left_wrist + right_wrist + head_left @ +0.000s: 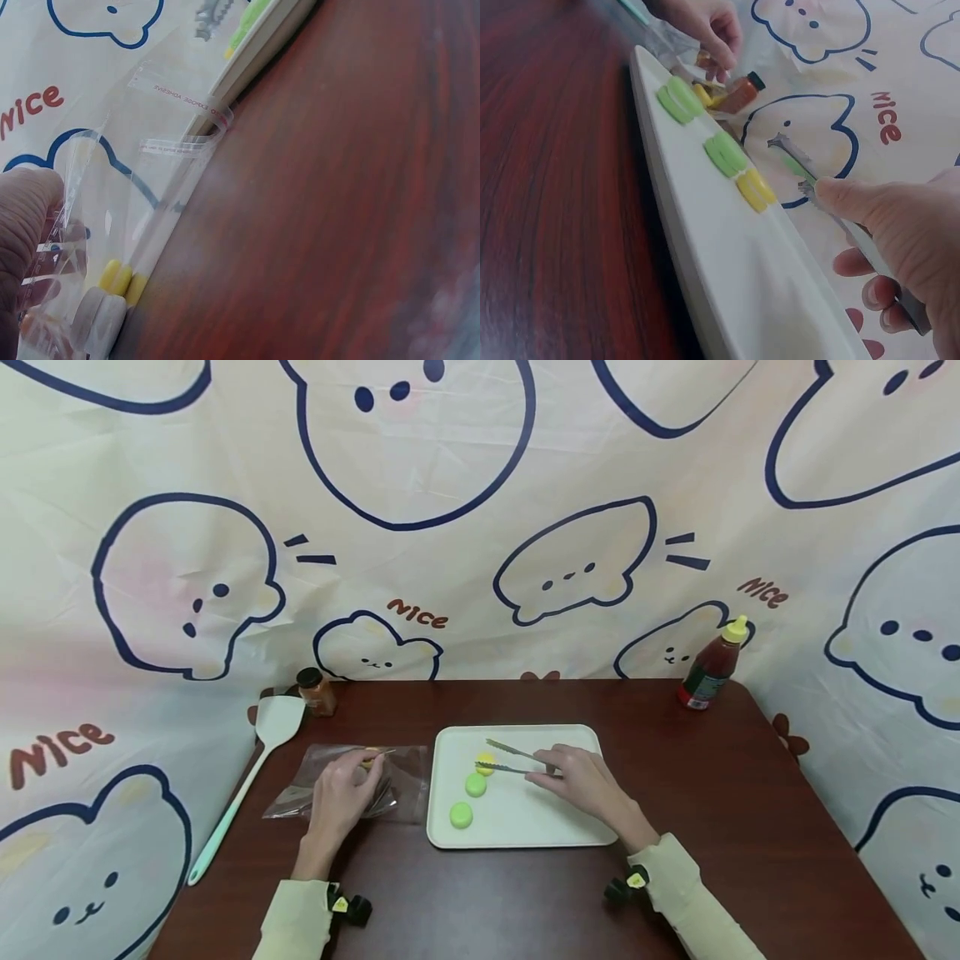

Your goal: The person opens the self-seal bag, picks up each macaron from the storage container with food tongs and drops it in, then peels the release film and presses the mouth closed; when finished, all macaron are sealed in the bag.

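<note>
My left hand [341, 795] pinches a clear plastic bag [408, 777] lying left of the tray. Inside the bag, the left wrist view shows yellow macarons [116, 277] and pale ones [99, 322]. Metal tongs [517, 752] are gripped in my right hand [581, 783], their arms spread apart above the white tray [540, 822]. A yellow macaron [485, 763] on the tray lies below the tong tips in the head view. Two green macarons [461, 815] sit in a line with it, toward the tray's near left corner.
At the table's left edge lies a spatula [279, 720] with a white head and pale green handle. A spice jar [317, 692] with a black lid stands behind it. Toward the back right is a red sauce bottle [712, 667] with a yellow cap. A printed cloth [465, 560] hangs behind the table.
</note>
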Tool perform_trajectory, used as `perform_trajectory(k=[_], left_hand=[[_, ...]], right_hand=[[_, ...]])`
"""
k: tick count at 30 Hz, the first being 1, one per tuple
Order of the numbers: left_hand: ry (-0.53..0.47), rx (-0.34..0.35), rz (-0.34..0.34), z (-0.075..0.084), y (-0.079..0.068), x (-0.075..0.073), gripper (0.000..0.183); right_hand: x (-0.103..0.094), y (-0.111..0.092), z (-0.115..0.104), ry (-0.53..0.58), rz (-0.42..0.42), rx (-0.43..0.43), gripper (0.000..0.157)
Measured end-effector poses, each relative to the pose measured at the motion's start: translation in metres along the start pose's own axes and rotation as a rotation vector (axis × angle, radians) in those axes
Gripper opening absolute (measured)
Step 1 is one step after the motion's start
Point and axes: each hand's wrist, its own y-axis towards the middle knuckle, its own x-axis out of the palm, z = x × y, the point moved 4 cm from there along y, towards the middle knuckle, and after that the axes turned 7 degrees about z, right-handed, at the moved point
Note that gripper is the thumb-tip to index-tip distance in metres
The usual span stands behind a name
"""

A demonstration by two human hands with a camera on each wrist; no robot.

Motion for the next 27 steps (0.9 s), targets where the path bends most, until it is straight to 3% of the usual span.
perform_trajectory(k=[12,27], left_hand=[[0.002,0.008,-0.003,0.0034,0.0009,-0.0009,0.011],[0.009,0.001,-0.010,0.0038,-0.0012,-0.0014,0.012]], right_hand=[[0.0026,-0.0038,0.0053,-0.021,-0.067,0.012,0.031],[0.0063,-0.0042,0.0077,-0.065,-0.088,-0.044,0.026]])
